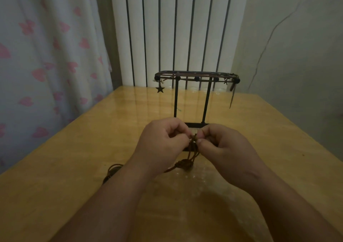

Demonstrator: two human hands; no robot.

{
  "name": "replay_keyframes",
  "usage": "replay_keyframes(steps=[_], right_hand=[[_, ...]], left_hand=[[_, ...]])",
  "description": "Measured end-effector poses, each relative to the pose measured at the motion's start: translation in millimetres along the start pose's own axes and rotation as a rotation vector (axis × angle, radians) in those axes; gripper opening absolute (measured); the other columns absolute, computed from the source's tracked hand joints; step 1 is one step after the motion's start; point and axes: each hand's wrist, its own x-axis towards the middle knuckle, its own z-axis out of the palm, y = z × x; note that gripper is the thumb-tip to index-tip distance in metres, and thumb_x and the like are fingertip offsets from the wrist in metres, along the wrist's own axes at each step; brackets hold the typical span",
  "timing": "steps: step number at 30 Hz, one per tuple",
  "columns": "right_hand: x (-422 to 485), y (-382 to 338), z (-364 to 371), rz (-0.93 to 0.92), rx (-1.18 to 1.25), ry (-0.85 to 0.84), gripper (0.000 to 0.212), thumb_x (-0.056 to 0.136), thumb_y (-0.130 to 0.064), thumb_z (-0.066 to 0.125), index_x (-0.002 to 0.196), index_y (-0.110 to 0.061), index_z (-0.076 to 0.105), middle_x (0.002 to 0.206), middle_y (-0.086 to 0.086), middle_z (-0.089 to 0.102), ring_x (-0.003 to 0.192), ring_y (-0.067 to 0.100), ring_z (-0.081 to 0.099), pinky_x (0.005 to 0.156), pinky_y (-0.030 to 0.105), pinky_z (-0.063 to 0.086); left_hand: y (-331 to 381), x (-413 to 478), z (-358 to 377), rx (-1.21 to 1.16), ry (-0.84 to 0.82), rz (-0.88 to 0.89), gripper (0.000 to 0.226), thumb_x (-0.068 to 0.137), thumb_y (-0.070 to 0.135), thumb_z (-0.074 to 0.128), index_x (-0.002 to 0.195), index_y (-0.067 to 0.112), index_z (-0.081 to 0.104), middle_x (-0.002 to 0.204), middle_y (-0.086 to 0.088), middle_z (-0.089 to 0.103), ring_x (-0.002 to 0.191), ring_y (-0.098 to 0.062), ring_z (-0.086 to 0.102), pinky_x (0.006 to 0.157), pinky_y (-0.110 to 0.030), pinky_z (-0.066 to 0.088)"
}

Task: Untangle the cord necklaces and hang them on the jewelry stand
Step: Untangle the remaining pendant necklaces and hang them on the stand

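Together, left hand and right hand pinching brown cord tangle

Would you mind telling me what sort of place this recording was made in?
Probably a room in a home: a white ribbed radiator, a pale curtain with pink hearts, and a glossy yellow wooden table.

Left hand and right hand pinch, fingertips together.
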Motion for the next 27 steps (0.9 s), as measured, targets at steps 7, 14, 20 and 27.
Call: replay_keyframes(steps=[7,14,20,27], right_hand=[[-1.2,-3.9,-0.2,0.013,0.013,0.014,0.022,0.077,-0.041,0.049,0.085,-0.028,0.065,0.075,0.004,0.069,0.069,0.019,0.062,0.067,0.043,0.057],[-1.6,-4.2,-1.4,0.053,0.188,-0.018,0.018,0.084,-0.029,0.052,0.082,-0.020,0.067,0.069,0.000,0.067,0.059,0.012,0.058,0.054,0.025,0.050],[-1.9,-5.1,-3.1,0.113,0.408,-0.046,0.019,0.095,-0.010,0.050,0.086,-0.005,0.066,0.053,-0.012,0.059,0.047,-0.006,0.050,0.047,0.008,0.039],[-2.0,-4.3,-0.7,0.100,0.377,0.041,0.012,0.087,-0.025,0.065,0.098,-0.022,0.066,0.077,-0.011,0.069,0.064,-0.005,0.063,0.052,0.007,0.043]], left_hand=[[-0.4,0.0,1.3,0.002,-0.025,-0.025,0.010,0.085,0.025,0.070,0.075,0.027,0.071,0.065,0.012,0.067,0.063,0.000,0.062,0.057,-0.012,0.047],[-4.4,5.0,0.8,-0.132,-0.088,-0.159,0.020,0.089,0.018,0.063,0.074,0.025,0.073,0.066,0.005,0.069,0.064,-0.008,0.063,0.066,-0.029,0.052],[-3.6,4.4,1.5,-0.303,-0.116,-0.227,0.025,0.093,0.012,0.057,0.077,0.020,0.074,0.065,0.002,0.066,0.063,-0.012,0.060,0.066,-0.031,0.049],[-7.2,6.1,0.2,-0.292,-0.058,-0.201,0.023,0.092,0.025,0.064,0.071,0.025,0.073,0.068,0.004,0.066,0.067,-0.011,0.058,0.069,-0.032,0.047]])
